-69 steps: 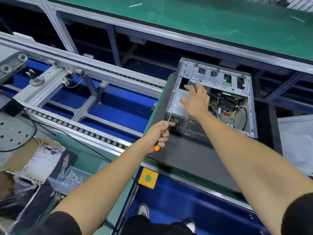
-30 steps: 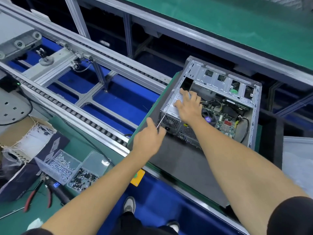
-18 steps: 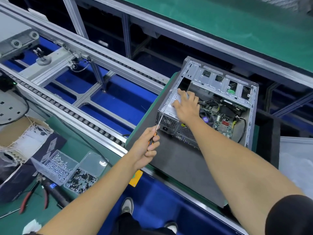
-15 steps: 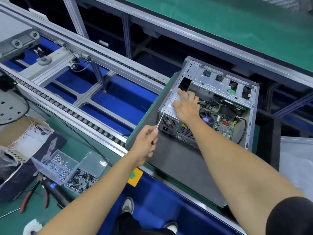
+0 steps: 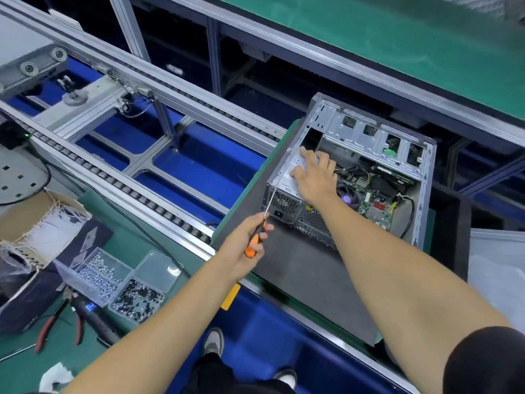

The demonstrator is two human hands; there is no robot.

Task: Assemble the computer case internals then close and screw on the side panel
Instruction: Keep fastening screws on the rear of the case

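Observation:
An open computer case (image 5: 369,137) lies on its side on a dark grey mat (image 5: 306,268), its motherboard (image 5: 375,206) and cables showing. My right hand (image 5: 315,177) presses flat on the silver power supply (image 5: 292,172) in the case's near left corner. My left hand (image 5: 247,240) grips an orange-and-black screwdriver (image 5: 255,237). Its thin shaft points up at the top left corner of the case's rear face.
A clear two-part box of screws (image 5: 119,282) sits on the green bench at lower left, with red-handled pliers (image 5: 56,322) and a cardboard box (image 5: 31,220) nearby. A roller conveyor rail (image 5: 122,183) runs past on the left. A grey panel (image 5: 497,268) lies at the right edge.
My left hand has turned on the screwdriver, so the orange handle shows again, with the tip staying at the case's rear corner. My right hand stays on the power supply.

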